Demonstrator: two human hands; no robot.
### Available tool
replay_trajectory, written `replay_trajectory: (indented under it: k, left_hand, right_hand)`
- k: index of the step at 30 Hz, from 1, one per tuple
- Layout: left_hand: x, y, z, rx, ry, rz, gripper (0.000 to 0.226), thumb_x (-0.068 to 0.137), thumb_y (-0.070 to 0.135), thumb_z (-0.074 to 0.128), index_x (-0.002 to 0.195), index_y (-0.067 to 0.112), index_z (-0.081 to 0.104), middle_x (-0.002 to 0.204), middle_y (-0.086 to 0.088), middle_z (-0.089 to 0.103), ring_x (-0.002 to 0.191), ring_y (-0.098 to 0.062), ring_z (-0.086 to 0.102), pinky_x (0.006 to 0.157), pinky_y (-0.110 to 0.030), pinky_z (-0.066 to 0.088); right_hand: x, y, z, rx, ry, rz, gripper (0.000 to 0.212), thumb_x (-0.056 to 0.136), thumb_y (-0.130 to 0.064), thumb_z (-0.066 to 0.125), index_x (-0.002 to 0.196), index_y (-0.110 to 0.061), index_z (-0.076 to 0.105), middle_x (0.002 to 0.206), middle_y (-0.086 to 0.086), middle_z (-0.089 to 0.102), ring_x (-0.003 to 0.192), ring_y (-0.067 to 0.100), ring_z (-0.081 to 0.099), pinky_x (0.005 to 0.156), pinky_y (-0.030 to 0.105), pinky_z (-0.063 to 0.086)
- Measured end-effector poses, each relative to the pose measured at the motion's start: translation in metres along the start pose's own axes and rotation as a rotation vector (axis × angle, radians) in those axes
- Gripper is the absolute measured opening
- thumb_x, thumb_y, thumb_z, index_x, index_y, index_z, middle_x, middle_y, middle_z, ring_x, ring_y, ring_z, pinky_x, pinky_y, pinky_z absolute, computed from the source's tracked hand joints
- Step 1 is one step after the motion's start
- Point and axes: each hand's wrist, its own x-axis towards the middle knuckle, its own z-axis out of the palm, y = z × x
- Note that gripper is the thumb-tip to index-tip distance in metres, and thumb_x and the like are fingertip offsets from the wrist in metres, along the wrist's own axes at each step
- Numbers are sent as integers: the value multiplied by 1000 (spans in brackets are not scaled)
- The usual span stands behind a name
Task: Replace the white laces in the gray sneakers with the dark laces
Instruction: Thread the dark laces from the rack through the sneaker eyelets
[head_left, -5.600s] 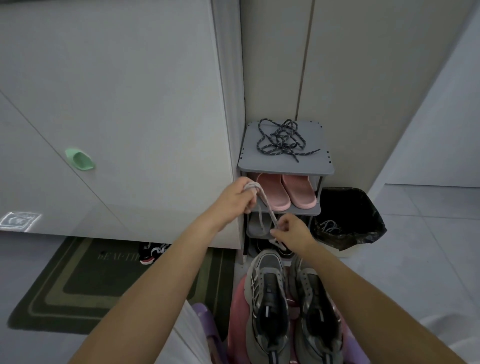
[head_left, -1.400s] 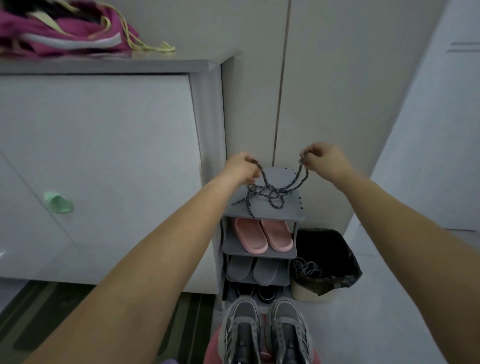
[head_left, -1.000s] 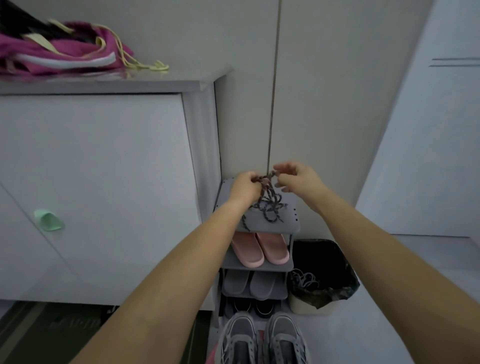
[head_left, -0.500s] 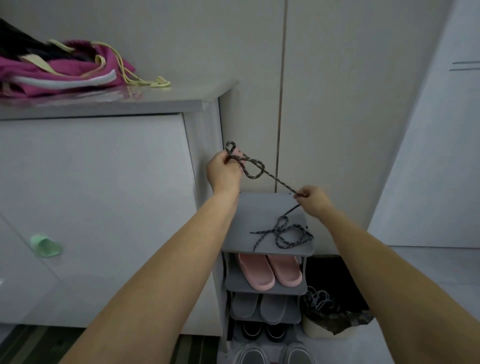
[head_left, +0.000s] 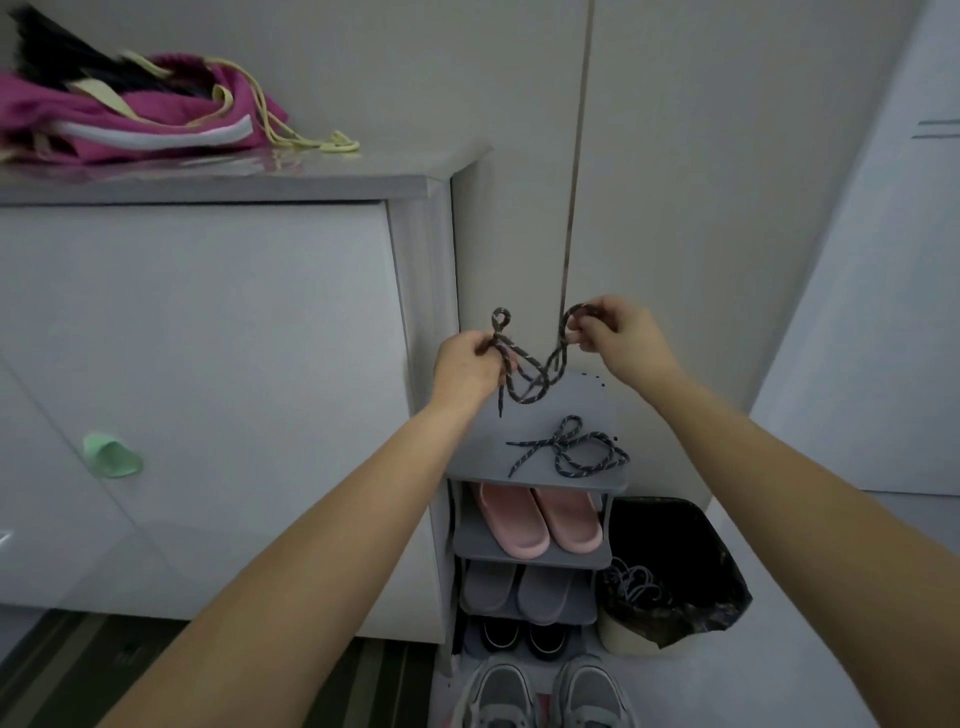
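A dark speckled lace (head_left: 535, 371) hangs in the air above the grey shoe rack (head_left: 540, 480). My left hand (head_left: 467, 369) grips one end of it, with a small loop sticking up. My right hand (head_left: 621, 340) pinches a loop of the same lace. A second dark lace (head_left: 571, 452) lies tangled on the rack's top shelf. The toes of the two gray sneakers (head_left: 545, 693) show at the bottom edge, below the rack. The white laces (head_left: 631, 582) lie in the black-lined bin (head_left: 675, 571) to the right.
Pink slippers (head_left: 537, 519), grey slippers and black shoes fill the rack's lower shelves. A white cabinet (head_left: 208, 389) with a green handle stands at the left, with a pink bag (head_left: 130, 114) on top. A striped mat lies at the lower left.
One dark lace has been lifted off the rack's top shelf. My right hand rose and came closer to my left hand, so the lace now sags between them.
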Motion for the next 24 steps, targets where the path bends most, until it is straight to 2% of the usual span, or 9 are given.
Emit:
replay_trajectory:
  k: [3,6,12,13,15,17,19,21,24]
  left_hand:
    - [-22,-3,-12,46,-71,-16,24,97,4,46,79,11,60,72,-4,62,62,-12,60,64,-24,56]
    - [-48,-20,-25,206,-183,-72,22,97,16,50,79,9,61,67,-4,62,51,-7,59,50,-18,52]
    - [-93,-80,-52,764,-367,-176,39,95,36,51,70,8,62,57,0,59,51,-13,56,47,-21,46]
    - [-98,-89,-56,858,-376,-164,41,96,38,49,71,8,63,57,0,56,51,-13,52,48,-22,43]
    - [-108,-107,-60,929,-400,-160,43,98,37,44,68,11,60,65,-3,58,55,-13,49,53,-24,38]
    - [-118,-124,-62,846,-421,-188,39,99,32,43,66,17,57,76,-4,63,65,-14,55,62,-24,42]
    - [-131,-137,-59,601,-404,-257,34,98,23,46,68,16,59,75,-2,63,64,-10,60,71,-28,48]
    - [-146,-148,-51,330,-370,-348,27,98,17,48,74,13,60,73,-4,63,52,-4,61,65,-28,48]
    - [-167,-160,-37,210,-374,-403,19,97,21,50,85,16,64,83,0,68,50,0,61,54,-22,39]
  right_hand:
    - [-29,-3,-8,1,-53,14,11,95,-6,50,100,-9,59,81,5,67,58,1,64,56,11,51]
    - [-63,2,-13,-44,-130,52,12,93,-11,56,84,-17,61,70,3,67,40,0,54,43,11,43]
    - [-132,48,-12,-207,-179,182,29,95,-17,53,67,-15,61,52,-3,57,34,-1,45,44,9,40]
    - [-142,58,-11,-223,-200,208,31,96,-14,51,67,-15,61,53,-2,57,35,-2,47,45,8,40]
    - [-162,73,-8,-168,-251,282,18,97,-8,47,88,-15,62,62,1,60,39,-3,52,46,8,43]
    - [-180,82,-3,-52,-262,361,16,95,-6,50,107,-15,56,72,6,65,46,1,57,50,14,47]
    - [-195,87,3,65,-246,423,16,94,-6,52,109,-12,53,75,8,67,51,9,59,51,19,47]
    - [-208,87,11,121,-251,456,14,94,-5,52,107,-10,53,73,9,66,53,12,57,49,19,45]
    - [-221,89,24,194,-264,493,9,95,-2,49,99,-6,56,72,9,64,49,9,56,45,17,44]
